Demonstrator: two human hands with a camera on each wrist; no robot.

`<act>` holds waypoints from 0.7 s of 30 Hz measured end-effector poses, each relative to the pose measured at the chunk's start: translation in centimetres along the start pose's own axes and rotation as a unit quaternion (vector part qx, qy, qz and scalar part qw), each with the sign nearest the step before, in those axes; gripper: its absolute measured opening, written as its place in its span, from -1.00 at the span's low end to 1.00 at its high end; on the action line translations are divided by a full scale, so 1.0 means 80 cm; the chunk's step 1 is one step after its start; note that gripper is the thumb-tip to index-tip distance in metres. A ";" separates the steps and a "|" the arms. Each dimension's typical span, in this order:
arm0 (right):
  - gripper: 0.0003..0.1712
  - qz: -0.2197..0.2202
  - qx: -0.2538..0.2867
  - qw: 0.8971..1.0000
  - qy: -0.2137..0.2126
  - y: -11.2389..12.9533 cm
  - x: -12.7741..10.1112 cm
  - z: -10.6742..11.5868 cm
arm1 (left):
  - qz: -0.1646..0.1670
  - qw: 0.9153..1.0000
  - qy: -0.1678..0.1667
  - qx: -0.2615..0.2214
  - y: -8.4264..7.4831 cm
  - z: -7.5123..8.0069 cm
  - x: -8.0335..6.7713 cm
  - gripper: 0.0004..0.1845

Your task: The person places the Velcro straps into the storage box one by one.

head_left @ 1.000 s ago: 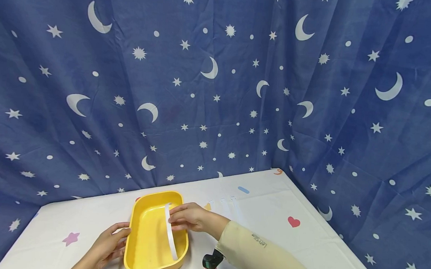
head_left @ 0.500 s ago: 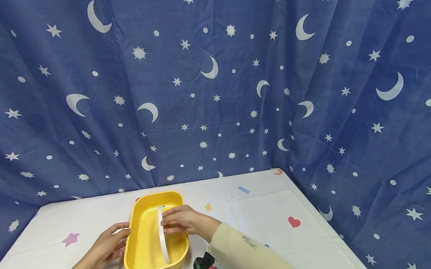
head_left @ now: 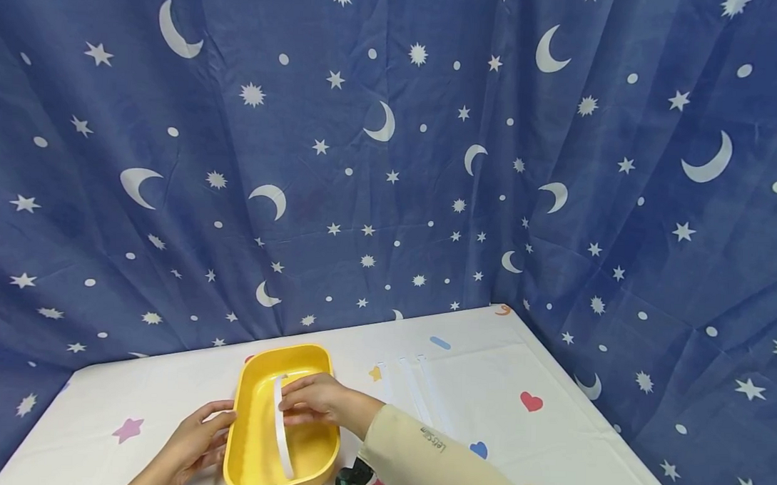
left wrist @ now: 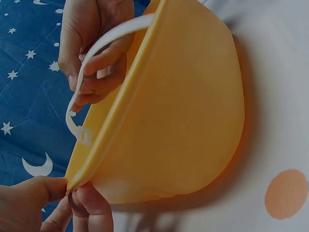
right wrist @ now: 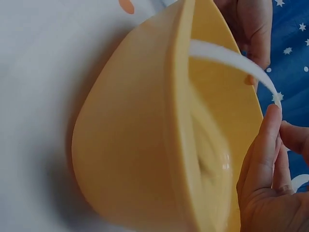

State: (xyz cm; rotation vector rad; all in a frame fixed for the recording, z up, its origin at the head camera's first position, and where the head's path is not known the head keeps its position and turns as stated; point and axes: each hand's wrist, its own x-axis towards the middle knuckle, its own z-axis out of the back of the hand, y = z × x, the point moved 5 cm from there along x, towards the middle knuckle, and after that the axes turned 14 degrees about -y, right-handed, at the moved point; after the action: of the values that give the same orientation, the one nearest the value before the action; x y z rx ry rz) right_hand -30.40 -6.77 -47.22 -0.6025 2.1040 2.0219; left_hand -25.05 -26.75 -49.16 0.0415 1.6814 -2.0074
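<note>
A yellow rectangular tub [head_left: 249,437] with rounded corners stands at the front left of the table in the head view. My left hand [head_left: 195,439] pinches its left rim between thumb and fingers, as the left wrist view shows. Inside the tub's outline, my right hand [head_left: 315,399] pinches a thin white strap [head_left: 282,431] near its middle. The strap bows in an arc over the tub. Its far end carries a small slotted rectangular loop [left wrist: 85,136], close to the rim in the left wrist view. Right thumb and fingertips [right wrist: 273,112] meet at the strap in the right wrist view.
Three similar white straps [head_left: 417,390] lie side by side on the white cloth [head_left: 487,367], right of the tub. A black wrist camera [head_left: 353,477] hangs under my right wrist, beside the tub. Blue star-patterned curtains [head_left: 340,162] rise behind and to the right of the table.
My right hand has moved left with the strap, from the tub's right side to about its middle. The left hand and the tub have stayed in place.
</note>
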 end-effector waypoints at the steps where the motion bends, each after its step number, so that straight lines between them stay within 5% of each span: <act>1: -0.78 0.000 0.001 1.000 -0.001 -0.001 0.000 -0.001 | 0.000 1.000 0.001 0.000 0.000 0.000 0.000 -0.49; 21: -0.79 -0.012 0.003 1.000 -0.020 -0.023 0.005 -0.019 | -0.002 1.000 0.009 -0.013 0.002 0.000 0.001 -0.49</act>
State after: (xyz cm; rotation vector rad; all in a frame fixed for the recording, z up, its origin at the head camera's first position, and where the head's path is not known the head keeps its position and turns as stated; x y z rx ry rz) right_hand -29.81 -8.32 -48.99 -0.5791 2.0692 1.9965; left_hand -25.04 -26.81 -49.33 0.0476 1.7200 -1.9925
